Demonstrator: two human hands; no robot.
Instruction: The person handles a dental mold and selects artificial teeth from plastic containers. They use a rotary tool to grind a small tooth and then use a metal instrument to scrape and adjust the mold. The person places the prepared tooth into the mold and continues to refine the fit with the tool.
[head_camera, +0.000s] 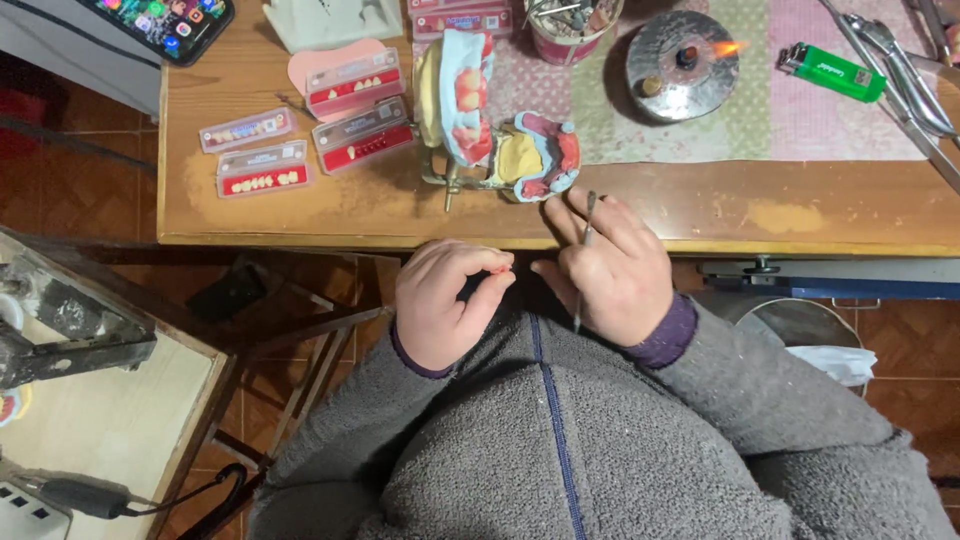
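Observation:
My left hand (443, 300) is held close to my chest, its thumb and forefinger pinched on a small pink-red piece (499, 267). My right hand (608, 268) grips a thin metal tool (586, 240) between the fingers, its tip pointing up toward the table edge. Just beyond both hands, a dental articulator (497, 125) stands open on the wooden table (700, 205), carrying yellowish plaster casts with blue and pink-red wax.
Several strips of artificial teeth (305, 130) lie left of the articulator. A lit spirit burner (683, 62), a green lighter (830, 72) and metal pliers (905, 75) are at the right on a cloth mat. A phone (165, 20) sits top left.

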